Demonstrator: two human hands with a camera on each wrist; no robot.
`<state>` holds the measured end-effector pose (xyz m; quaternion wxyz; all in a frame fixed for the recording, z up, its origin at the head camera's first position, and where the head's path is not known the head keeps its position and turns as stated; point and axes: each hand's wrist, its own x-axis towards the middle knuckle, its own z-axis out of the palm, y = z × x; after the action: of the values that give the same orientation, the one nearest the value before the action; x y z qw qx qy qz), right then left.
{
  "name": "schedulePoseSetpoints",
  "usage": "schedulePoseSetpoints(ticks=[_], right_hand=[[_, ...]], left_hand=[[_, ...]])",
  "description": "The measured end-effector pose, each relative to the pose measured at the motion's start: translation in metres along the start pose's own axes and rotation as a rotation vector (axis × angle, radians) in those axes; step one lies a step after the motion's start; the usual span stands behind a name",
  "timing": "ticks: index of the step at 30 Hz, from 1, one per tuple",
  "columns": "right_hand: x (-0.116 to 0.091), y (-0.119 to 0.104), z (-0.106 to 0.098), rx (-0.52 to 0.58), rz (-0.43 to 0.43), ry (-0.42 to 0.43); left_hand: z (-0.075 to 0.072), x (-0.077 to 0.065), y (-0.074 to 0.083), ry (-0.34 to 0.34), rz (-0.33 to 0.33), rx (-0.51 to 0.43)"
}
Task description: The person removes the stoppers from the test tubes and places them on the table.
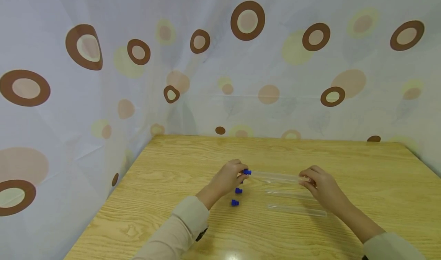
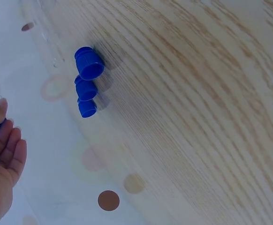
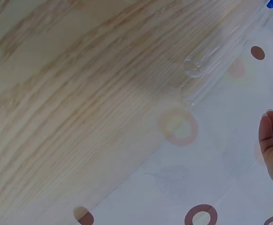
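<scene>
Raised above the table, a clear test tube (image 1: pixel 275 176) lies roughly level between both hands. My left hand (image 1: pixel 226 177) pinches a blue cap (image 1: pixel 247 172) at the tube's left end; how far the cap sits in the tube cannot be told. Around the other end curl the fingers of my right hand (image 1: pixel 324 187). Below the left hand, blue caps (image 2: pixel 89 64) stand in a row on the wood, one of them partly hidden in the head view. More clear tubes (image 1: pixel 296 210) lie side by side under the right hand.
The wood-grain table (image 1: pixel 138 221) runs back to a pale curtain (image 1: pixel 213 68) with brown rings and spots. This curtain also rises along the table's left side. Light sleeves cover both forearms.
</scene>
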<state>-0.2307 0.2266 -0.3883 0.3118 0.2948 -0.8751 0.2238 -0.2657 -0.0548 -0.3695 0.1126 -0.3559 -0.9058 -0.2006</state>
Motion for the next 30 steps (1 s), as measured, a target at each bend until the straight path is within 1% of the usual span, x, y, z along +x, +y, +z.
schedulePoseSetpoints(ticks=[5,16,24,30], right_hand=[[0.002,0.001,-0.001,-0.017,0.012,0.006],[0.002,0.007,-0.001,-0.033,0.025,0.019],[0.001,0.016,0.001,-0.043,0.048,0.015],[0.002,0.024,0.002,-0.052,0.110,-0.020]], left_hand=[[0.000,0.002,-0.002,-0.013,-0.057,-0.020],[0.002,0.003,-0.005,-0.007,-0.113,-0.052],[0.004,0.004,-0.007,-0.027,-0.146,-0.029],[0.006,0.006,-0.011,-0.040,-0.165,0.024]])
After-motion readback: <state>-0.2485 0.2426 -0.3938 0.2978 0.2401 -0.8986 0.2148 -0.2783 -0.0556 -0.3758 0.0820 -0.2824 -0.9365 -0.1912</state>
